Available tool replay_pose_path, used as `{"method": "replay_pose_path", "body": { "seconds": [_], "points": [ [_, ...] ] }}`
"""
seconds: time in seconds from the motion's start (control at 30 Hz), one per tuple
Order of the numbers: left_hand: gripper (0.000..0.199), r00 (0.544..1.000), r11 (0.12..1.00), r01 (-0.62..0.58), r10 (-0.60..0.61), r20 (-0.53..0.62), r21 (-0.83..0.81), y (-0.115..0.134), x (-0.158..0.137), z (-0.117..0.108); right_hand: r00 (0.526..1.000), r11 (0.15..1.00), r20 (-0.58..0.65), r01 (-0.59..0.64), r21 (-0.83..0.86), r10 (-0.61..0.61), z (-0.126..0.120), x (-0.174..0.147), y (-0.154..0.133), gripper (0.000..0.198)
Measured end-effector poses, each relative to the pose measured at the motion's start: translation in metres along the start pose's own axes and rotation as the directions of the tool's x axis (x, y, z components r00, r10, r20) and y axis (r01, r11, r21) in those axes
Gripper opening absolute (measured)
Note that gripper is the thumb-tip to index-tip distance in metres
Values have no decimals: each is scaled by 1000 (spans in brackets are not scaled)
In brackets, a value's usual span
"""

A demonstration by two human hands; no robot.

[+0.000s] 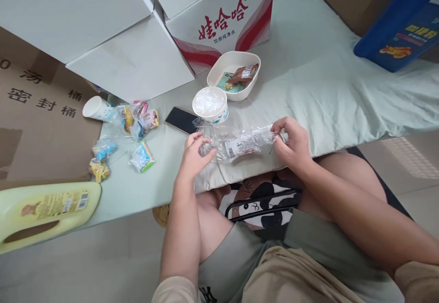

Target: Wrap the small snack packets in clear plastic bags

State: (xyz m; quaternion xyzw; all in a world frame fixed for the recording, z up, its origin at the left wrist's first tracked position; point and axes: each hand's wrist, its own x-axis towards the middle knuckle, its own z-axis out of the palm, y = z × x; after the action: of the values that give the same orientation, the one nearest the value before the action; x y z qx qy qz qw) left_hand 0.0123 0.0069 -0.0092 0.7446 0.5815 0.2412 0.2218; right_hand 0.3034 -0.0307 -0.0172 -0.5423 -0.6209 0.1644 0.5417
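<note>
My right hand [291, 143] pinches one end of a clear plastic bag [262, 136] that lies along the near part of the cloth. A white printed label with a barcode [243, 147] shows on the bag. My left hand [195, 155] is at the other end of the crinkled plastic, thumb and fingers apart; whether its fingertips touch the film I cannot tell. Just beyond stands a paper cup [211, 106] stuffed with clear film. Behind it, a white bowl [233, 75] contains a brown packet and a green one. A dark phone [181, 120] lies left of the cup.
Small wrapped packets [137, 119] lie at the left beside a tipped paper cup [98, 108]. A yellow-green jug [51, 211] lies at the front left edge. White cartons [222, 24] stand at the back, a brown carton [37, 110] at left, and a blue container [401, 28] at far right.
</note>
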Motion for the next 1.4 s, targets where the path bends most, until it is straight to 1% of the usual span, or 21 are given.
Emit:
{"method": "replay_pose_path", "body": {
  "seconds": [0.07,0.17,0.27,0.33,0.37,0.43,0.53,0.6,0.67,0.73,0.8,0.87,0.97,1.2,1.4],
  "points": [
    [9,1000,1000,10,-10,-23,-18,0,1,-2,999,1000,-23,27,-6,-27,0,1,0,17],
    [11,999,998,-8,5,-53,-68,-1,1,-4,997,997,-25,73,11,-72,0,2,-1,18],
    [20,1000,999,-14,13,-15,-47,-1,-1,-4,996,995,-13,89,42,-89,2,2,-2,19],
    [17,1000,999,-19,19,7,-35,-1,-2,-4,996,995,-8,90,50,-90,4,1,-3,19],
    [15,1000,998,-31,31,-5,-47,0,-2,-4,996,995,-8,87,47,-87,4,1,-3,18],
    [16,994,993,-73,65,-82,-90,0,-1,-5,997,996,-8,80,33,-79,5,1,-3,17],
    [19,968,974,-152,111,-227,-170,2,0,-7,999,998,11,53,18,-53,4,1,-4,16],
    [26,958,951,-174,103,-269,-254,4,0,-9,999,999,30,20,29,-20,3,1,-6,15],
    [36,962,925,-137,39,-271,-355,7,-2,-9,999,999,50,-20,45,18,2,1,-6,15],
    [44,965,895,-60,-61,-254,-443,9,-3,-9,996,997,71,-49,52,45,2,0,-6,14],
    [49,960,863,0,-142,-243,-506,12,-4,-9,994,997,92,-57,51,52,3,-1,-5,12],
    [51,953,843,27,-184,-241,-537,13,-3,-9,993,998,107,-53,44,48,4,-3,-4,12],
    [53,948,839,35,-200,-248,-543,15,-2,-10,991,998,123,-57,34,52,6,-4,-2,13],
    [50,959,853,25,-168,-229,-522,15,-2,-9,987,997,155,-47,62,37,5,-4,-2,13],
    [47,960,873,70,-190,-203,-483,16,-1,-9,986,996,163,-50,72,38,5,-4,-2,12]
  ]
}}
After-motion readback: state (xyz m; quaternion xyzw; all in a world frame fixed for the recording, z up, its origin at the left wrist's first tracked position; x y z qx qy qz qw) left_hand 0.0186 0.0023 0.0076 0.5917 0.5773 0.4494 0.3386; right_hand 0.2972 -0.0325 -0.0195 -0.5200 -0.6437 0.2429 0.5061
